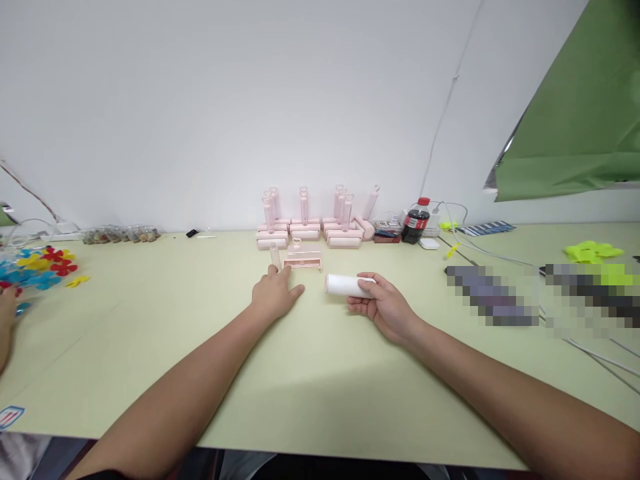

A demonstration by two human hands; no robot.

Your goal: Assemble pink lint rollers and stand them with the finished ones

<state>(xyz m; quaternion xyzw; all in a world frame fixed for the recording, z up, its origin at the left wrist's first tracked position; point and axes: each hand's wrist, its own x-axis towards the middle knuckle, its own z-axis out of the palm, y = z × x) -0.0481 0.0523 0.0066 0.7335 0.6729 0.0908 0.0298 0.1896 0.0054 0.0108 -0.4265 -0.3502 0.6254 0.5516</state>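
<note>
Wht roll [344,285] | R hand [381,305] clamped on | L hand [274,293] by pnk holder [303,268], can't tell grip

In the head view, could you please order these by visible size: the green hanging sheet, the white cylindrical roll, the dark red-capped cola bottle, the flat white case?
Largest to smallest:
1. Green hanging sheet
2. White cylindrical roll and dark red-capped cola bottle: too alike to rank, with the roll nearer the camera
3. Flat white case

Adhesive roll [343,285] plain white; lint rollers [345,243] pale pink with white rolls. Counter [300,373] pale yellow-green. Cola bottle [413,233] dark brown, cap [424,201] red.
</note>
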